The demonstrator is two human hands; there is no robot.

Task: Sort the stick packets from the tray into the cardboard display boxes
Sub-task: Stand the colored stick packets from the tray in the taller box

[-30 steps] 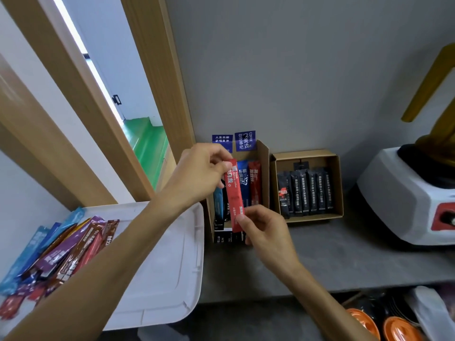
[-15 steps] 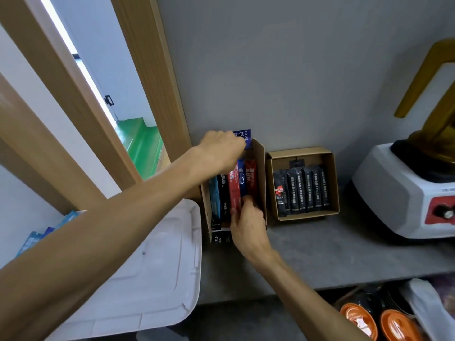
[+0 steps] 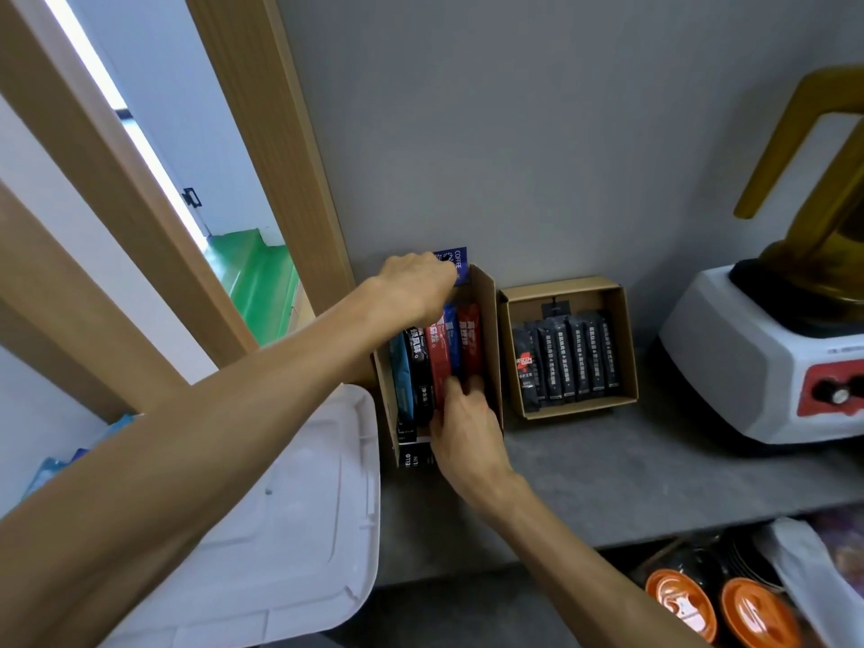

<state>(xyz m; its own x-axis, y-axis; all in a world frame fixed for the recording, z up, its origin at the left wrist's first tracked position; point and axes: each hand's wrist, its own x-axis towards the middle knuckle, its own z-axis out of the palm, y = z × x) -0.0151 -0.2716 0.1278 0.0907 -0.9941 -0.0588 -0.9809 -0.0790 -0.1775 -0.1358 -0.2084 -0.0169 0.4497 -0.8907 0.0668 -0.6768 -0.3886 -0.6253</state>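
Observation:
A red stick packet (image 3: 438, 367) stands among blue, black and red packets in the left cardboard display box (image 3: 487, 320) against the wall. My left hand (image 3: 416, 287) is over the packets' top ends and holds the red packet's top; its fingertips are hidden. My right hand (image 3: 463, 418) pinches the packet's lower end at the box's front. The right display box (image 3: 626, 348) holds a row of black stick packets (image 3: 568, 362). The white tray (image 3: 304, 530) lies at lower left; my left arm hides most of its blue packets (image 3: 51, 470).
A white blender base (image 3: 757, 357) with a red panel stands at the right on the grey counter (image 3: 631, 479). Orange-lidded cups (image 3: 678, 600) sit below the counter's front edge. A wooden door frame rises at the left.
Both hands carried the red packet from in front of the left box down into it, between the black and blue packets. The view shifted, hiding most of the tray's packets behind my arm.

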